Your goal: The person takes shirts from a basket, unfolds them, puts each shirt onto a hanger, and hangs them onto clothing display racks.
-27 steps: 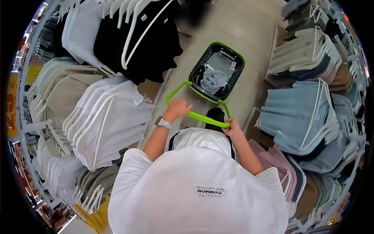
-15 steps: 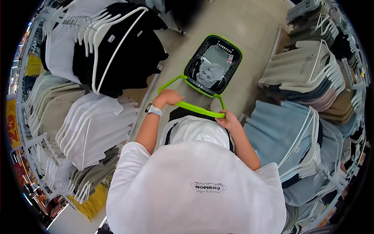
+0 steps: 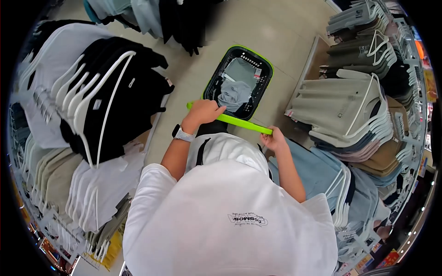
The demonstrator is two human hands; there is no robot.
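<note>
A black shopping basket [image 3: 261, 92] with a green rim stands on the floor ahead of me, tilted in view. In it lie a crumpled grey cloth item [image 3: 234, 94] and a folded grey-green garment [image 3: 240, 71] with a white and red tag. My left hand [image 3: 205, 112], with a dark watch on its wrist, is closed round the left part of the bright green basket handle [image 3: 244, 123]. Near the handle's right end, my right hand [image 3: 275, 139] grips it with curled fingers. The handle's side arms are mostly hidden.
On the left, a rack holds black shirts [image 3: 117, 92] and white shirts [image 3: 103, 193] on white hangers. Grey shirts [image 3: 338, 103] and light blue garments [image 3: 306, 168] hang along the right. More clothes [image 3: 145, 16] hang at the upper left, beside the tiled aisle [image 3: 276, 34].
The racks beside me have slid back in view as I move up the aisle. The basket sits closer to my hands, its handle now nearer the rim. Both hands keep their grip.
</note>
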